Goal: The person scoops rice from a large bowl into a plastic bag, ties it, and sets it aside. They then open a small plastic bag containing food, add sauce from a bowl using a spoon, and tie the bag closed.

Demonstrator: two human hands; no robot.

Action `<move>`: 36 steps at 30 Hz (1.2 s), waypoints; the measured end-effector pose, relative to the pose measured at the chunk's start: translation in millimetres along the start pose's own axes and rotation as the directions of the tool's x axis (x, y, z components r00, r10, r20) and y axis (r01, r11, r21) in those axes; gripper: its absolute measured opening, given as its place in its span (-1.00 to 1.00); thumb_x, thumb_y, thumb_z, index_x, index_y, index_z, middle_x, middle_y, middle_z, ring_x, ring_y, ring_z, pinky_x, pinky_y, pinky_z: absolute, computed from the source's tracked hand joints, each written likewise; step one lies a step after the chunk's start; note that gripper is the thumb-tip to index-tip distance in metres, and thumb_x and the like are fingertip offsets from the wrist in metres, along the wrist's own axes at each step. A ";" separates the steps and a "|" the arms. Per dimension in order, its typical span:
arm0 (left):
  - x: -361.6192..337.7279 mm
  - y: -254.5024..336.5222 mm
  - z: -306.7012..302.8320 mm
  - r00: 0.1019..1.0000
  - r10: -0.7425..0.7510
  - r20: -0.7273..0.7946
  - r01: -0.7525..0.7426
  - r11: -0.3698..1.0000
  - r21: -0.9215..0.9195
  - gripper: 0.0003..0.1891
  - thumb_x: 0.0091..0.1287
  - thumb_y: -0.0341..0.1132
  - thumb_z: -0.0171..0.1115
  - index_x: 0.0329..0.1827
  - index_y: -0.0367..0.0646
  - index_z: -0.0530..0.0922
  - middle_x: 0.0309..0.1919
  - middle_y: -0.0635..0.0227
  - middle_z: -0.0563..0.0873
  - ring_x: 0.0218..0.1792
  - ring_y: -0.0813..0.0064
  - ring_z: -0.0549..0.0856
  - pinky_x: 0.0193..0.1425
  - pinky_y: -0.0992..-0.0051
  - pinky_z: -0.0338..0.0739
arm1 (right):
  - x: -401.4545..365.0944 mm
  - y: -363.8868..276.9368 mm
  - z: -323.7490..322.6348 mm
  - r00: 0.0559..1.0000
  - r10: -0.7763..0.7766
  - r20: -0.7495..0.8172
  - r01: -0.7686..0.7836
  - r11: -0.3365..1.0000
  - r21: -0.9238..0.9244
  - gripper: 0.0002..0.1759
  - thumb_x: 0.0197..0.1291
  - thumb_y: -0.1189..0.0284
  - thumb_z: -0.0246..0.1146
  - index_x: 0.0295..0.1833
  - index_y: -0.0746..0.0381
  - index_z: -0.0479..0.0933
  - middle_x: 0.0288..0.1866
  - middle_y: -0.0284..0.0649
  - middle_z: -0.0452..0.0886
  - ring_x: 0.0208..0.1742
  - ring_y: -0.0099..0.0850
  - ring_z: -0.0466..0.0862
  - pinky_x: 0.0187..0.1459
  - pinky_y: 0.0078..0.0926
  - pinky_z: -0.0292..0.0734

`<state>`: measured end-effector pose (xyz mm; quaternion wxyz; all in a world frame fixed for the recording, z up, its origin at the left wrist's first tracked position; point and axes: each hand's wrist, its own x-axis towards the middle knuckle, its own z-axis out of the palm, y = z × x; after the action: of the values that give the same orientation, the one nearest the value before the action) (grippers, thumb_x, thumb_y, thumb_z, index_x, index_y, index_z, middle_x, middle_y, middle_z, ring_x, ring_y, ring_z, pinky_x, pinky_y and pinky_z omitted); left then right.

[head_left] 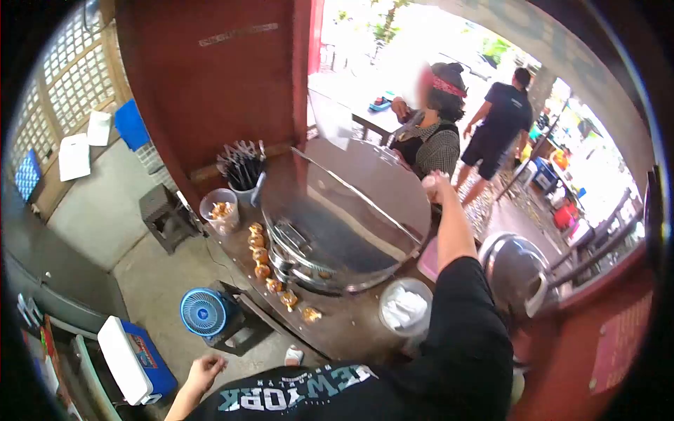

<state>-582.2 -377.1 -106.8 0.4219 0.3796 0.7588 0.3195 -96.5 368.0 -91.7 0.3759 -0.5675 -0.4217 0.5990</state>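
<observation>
My right arm stretches out over the far right side of a large round metal cooker [337, 203]. My right hand [437, 186] is closed beside its rim, near a person across the counter; whatever is in the fingers is hidden. Low on the left, my left hand [205, 372] hangs by my body, fingers loosely curled and apart, with nothing seen in it. A thin pale rod [357, 193] crosses the cooker's top. Along its left side runs a row of small brown pieces in clear wrapping [261, 271]. A clear tub [406, 307] with white paper or bags stands near my right elbow.
Dark-handled utensils [242, 165] fill a container behind a clear tub of wrapped pieces [221, 210]. A round metal pot [516, 266] stands at right. On the floor are a blue fan [203, 312] on a stool and a cooler box [133, 361]. Another person [502, 116] stands outside.
</observation>
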 end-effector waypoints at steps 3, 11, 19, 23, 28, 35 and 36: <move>-34.0 -66.2 -9.7 0.987 -0.145 -0.065 0.147 0.989 0.031 -0.85 0.34 -0.37 0.17 -0.23 -0.28 0.63 -0.41 0.34 0.72 -0.41 0.61 0.67 -0.36 0.57 0.54 | 28.2 -2.2 17.9 0.993 -0.115 0.000 0.114 0.987 -0.113 -0.50 0.27 -0.10 0.03 -0.03 0.12 0.44 -0.17 -0.22 0.58 -0.24 -0.35 0.57 -0.25 -0.31 0.51; -84.2 -130.8 -38.6 0.841 -0.540 -0.015 0.540 0.841 -0.008 -0.82 0.32 -0.39 0.14 -0.08 -0.21 0.61 -0.26 0.33 0.73 -0.30 0.56 0.70 -0.22 0.54 0.58 | 33.5 -67.2 3.6 0.994 -0.108 -0.020 0.110 0.990 0.084 -0.34 0.30 -0.17 -0.06 0.30 0.07 0.31 0.05 -0.17 0.53 0.01 -0.26 0.57 -0.02 -0.02 0.50; -70.3 -149.5 -59.1 0.770 -0.634 -0.069 0.635 0.773 -0.016 -0.81 0.32 -0.38 0.14 -0.07 -0.21 0.61 -0.25 0.32 0.73 -0.29 0.55 0.70 -0.21 0.53 0.58 | 34.9 -88.7 8.3 0.976 -0.136 0.171 0.133 0.991 0.032 -0.42 0.36 -0.06 -0.04 0.11 0.27 0.33 -0.14 -0.09 0.59 -0.20 -0.16 0.65 -0.19 -0.08 0.59; -70.8 -157.8 -63.5 0.740 -0.668 -0.074 0.670 0.742 0.003 -0.81 0.32 -0.38 0.14 -0.07 -0.21 0.61 -0.25 0.32 0.73 -0.29 0.54 0.70 -0.21 0.53 0.58 | 32.6 -91.6 4.0 0.983 -0.184 0.028 0.185 0.982 -0.040 -0.38 0.37 -0.02 -0.02 0.24 0.29 0.22 -0.14 -0.08 0.56 -0.19 -0.24 0.63 -0.21 -0.08 0.59; -90.5 -171.7 -69.4 0.703 -0.706 -0.089 0.708 0.706 -0.002 -0.80 0.32 -0.37 0.14 -0.07 -0.20 0.61 -0.25 0.32 0.73 -0.28 0.53 0.70 -0.20 0.53 0.58 | -31.3 -111.4 34.3 0.967 -0.229 -0.109 0.229 0.973 -0.016 -0.33 0.39 -0.05 -0.08 0.16 0.42 0.31 -0.13 -0.05 0.56 -0.20 -0.28 0.64 -0.21 -0.26 0.59; -113.7 -194.3 -84.0 0.681 -0.727 -0.089 0.732 0.681 0.033 -0.80 0.32 -0.36 0.14 -0.06 -0.20 0.61 -0.24 0.32 0.73 -0.27 0.52 0.70 -0.19 0.52 0.58 | -19.0 -137.0 47.7 0.769 -0.613 0.179 0.480 0.371 -0.795 -0.42 -0.07 0.22 0.37 0.00 0.38 0.46 -0.20 0.08 0.59 -0.24 -0.12 0.64 -0.20 -0.24 0.60; -116.7 -197.0 -85.4 0.679 -0.728 -0.094 0.733 0.679 0.033 -0.80 0.32 -0.36 0.14 -0.06 -0.20 0.61 -0.24 0.32 0.73 -0.27 0.52 0.70 -0.19 0.52 0.58 | -18.6 -142.4 56.7 0.788 -0.588 0.181 0.462 0.370 -0.806 -0.45 -0.08 0.25 0.39 -0.02 0.38 0.48 -0.21 0.07 0.60 -0.24 -0.11 0.65 -0.20 -0.22 0.60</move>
<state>-676.5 -589.8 -181.5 0.4732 0.0476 0.8725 0.1123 -155.6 397.8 47.8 0.2673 -0.5487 -0.7796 0.1407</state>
